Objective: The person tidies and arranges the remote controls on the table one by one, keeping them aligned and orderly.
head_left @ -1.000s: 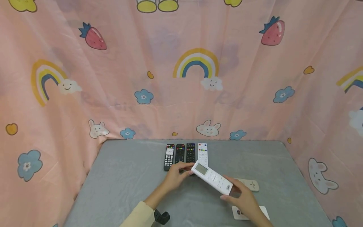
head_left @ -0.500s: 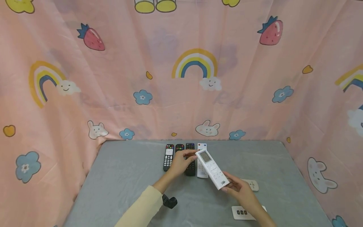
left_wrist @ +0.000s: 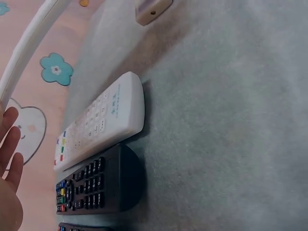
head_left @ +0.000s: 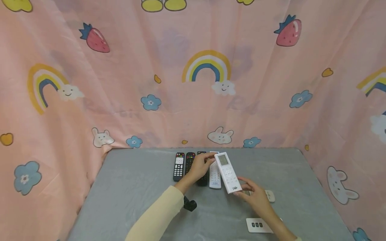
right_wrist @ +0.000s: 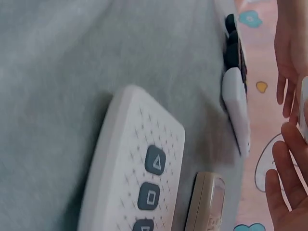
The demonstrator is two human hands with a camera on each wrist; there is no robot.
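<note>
Both hands hold a white air conditioner remote control (head_left: 228, 172) with a small grey screen, lifted above the table. My left hand (head_left: 197, 168) pinches its far end near the screen; my right hand (head_left: 255, 196) pinches its near end. Just left of it, a white remote (head_left: 215, 177) lies on the table, partly covered by the left hand and the held remote. Its full face appears in the left wrist view, beside a black remote (left_wrist: 98, 180). In the right wrist view the right hand's fingers (right_wrist: 291, 154) reach the held remote's edge, mostly out of frame.
Two more dark remotes, one with a white panel (head_left: 179, 166) and one black (head_left: 189, 161), complete the row's left. A white three-button remote (head_left: 256, 225) and a beige remote (head_left: 270, 196) lie on the right. A patterned pink curtain (head_left: 169, 120) hangs behind the grey table (head_left: 126, 197).
The held remote has moved away from me and to the right, and has turned from a slant to nearly lengthwise. The left hand has moved forward and right with it.
</note>
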